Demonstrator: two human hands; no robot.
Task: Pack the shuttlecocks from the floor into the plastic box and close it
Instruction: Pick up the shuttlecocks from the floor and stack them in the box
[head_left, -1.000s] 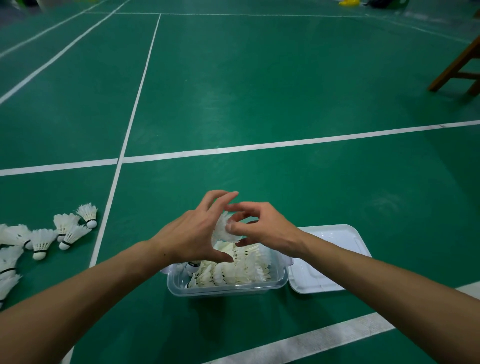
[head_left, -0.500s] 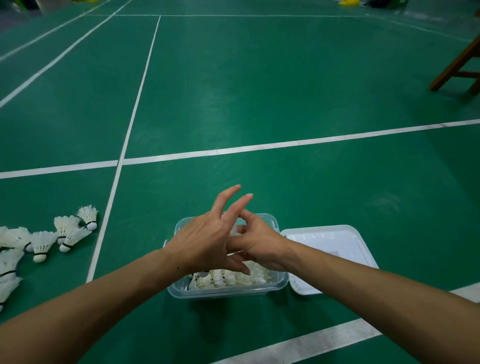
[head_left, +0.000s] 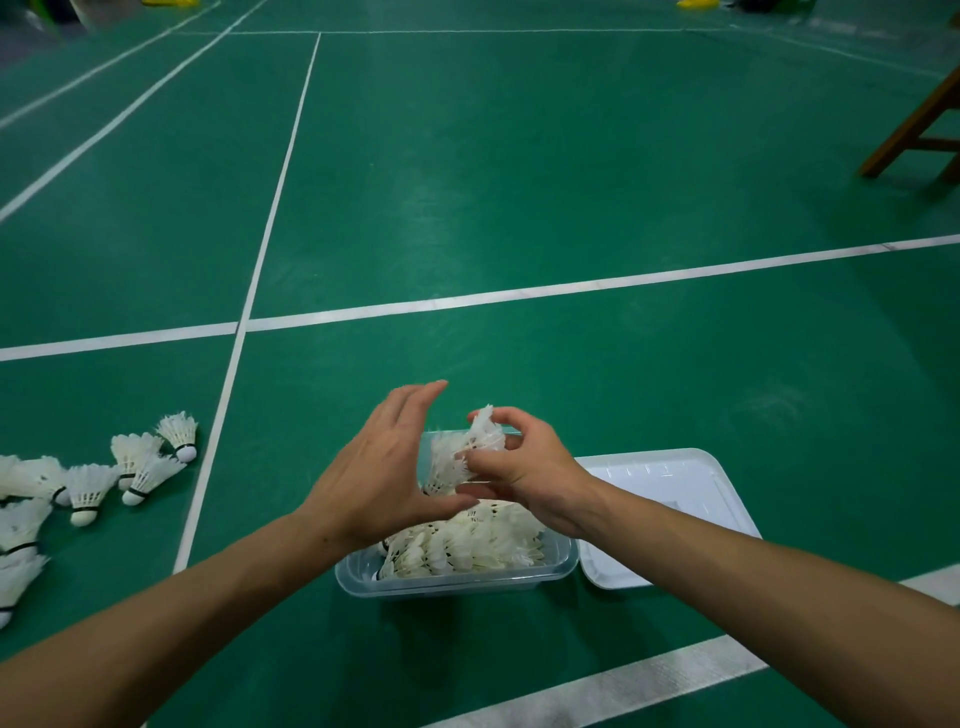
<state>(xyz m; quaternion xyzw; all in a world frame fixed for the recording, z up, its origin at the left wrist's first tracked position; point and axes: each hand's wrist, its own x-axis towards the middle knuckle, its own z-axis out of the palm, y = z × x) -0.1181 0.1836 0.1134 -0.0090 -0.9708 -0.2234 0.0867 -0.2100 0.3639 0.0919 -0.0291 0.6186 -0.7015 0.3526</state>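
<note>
1. Shuttlecocks (head_left: 467, 452) in a small white bunch sit pinched between the thumb and curled fingers of the right hand (head_left: 524, 467), held just above the plastic box (head_left: 457, 579).
2. Left hand (head_left: 382, 470) is open, fingers straight and together, palm turned toward the bunch; its thumb seems to touch the feathers, though the overlap hides the contact.
3. Under both hands the clear box stands on the green floor (head_left: 519, 182), already piled with packed shuttlecocks (head_left: 467, 545).
4. Its white lid (head_left: 691, 483) lies flat on the floor, touching the box on the right.
5. More loose shuttlecocks (head_left: 88, 483) lie scattered on the floor well to the left, beyond a white court line (head_left: 249, 306).
6. A wooden chair leg (head_left: 914, 124) shows at the far right edge.
</note>
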